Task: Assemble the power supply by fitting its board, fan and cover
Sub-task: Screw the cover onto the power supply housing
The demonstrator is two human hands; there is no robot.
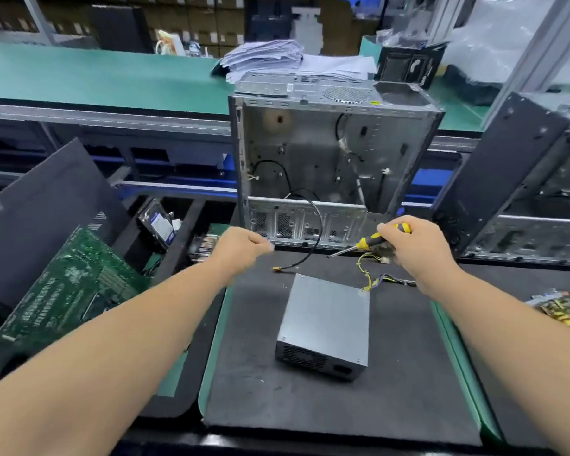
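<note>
The boxy grey sheet-metal power supply (326, 324) lay closed on the matte black mat (250, 383), its perforated vent end nearest. The right hand (415, 248) gripped a yellow-and-black screwdriver (372, 240); the left hand (241, 246) hovered, fingers curled on nothing, before the open steel computer case (326, 153).

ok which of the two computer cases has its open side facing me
The silver case in the middle, behind the power supply: its bare interior and loose cables show. The black case at right leans, showing mostly its closed black panel.
</note>
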